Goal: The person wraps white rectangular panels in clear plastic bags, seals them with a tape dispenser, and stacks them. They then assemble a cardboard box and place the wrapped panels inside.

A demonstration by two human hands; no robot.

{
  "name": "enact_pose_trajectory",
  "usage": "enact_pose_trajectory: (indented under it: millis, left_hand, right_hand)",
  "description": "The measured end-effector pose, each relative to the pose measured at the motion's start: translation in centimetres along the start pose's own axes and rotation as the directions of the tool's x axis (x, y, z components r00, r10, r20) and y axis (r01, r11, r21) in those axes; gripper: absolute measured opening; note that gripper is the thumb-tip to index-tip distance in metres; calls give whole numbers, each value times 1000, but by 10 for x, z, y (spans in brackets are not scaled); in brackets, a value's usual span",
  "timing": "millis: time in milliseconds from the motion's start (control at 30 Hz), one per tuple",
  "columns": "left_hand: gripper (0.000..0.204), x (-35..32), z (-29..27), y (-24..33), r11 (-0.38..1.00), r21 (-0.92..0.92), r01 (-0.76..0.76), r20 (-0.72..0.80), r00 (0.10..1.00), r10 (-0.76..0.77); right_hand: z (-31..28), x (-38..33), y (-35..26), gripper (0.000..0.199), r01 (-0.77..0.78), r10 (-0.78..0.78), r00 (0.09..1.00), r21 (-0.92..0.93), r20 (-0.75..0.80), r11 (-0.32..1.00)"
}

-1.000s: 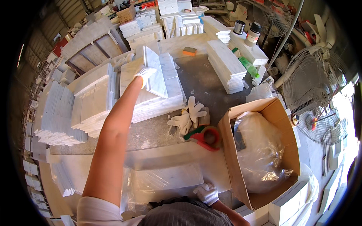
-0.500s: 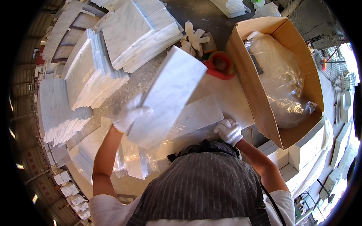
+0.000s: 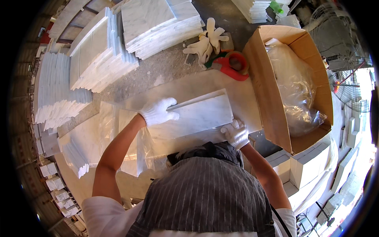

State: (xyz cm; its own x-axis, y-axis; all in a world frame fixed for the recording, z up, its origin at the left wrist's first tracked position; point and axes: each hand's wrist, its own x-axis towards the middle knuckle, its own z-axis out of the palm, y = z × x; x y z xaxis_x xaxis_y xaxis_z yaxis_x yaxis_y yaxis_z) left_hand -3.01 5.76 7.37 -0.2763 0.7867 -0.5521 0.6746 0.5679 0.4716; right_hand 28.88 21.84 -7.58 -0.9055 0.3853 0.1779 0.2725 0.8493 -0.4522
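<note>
A white marble tile [image 3: 201,112] with grey veins lies nearly flat on the work surface in front of me. My left hand [image 3: 158,111], in a white glove, grips the tile's left end. My right hand [image 3: 235,132], also gloved, holds the tile's near right edge. Clear plastic wrap [image 3: 144,148] lies under and beside the tile, over more pale tiles. My striped apron hides the near part of the surface.
Stacks of marble tiles [image 3: 100,51] stand at the far left and centre. An open cardboard box [image 3: 268,94] lined with clear plastic sits to the right. A red tape dispenser [image 3: 233,65] and spare white gloves [image 3: 207,41] lie beyond the tile. A fan [image 3: 339,35] stands at far right.
My left hand took a tile from the far stack, carried it toward me and lowered it from a tilt to nearly flat. My right hand has stayed at the near edge.
</note>
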Motion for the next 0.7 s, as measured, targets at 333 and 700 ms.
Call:
enact_pose_trajectory:
  millis: [333, 700]
  left_hand:
    - [102, -9, 73, 42, 869, 453, -198, -292, 888, 354]
    - [101, 1, 72, 38, 905, 390, -171, -309, 901, 304]
  right_hand:
    - [-2, 1, 0, 12, 47, -47, 999, 1, -22, 999]
    - [-3, 4, -2, 3, 90, -86, 991, 38, -98, 995]
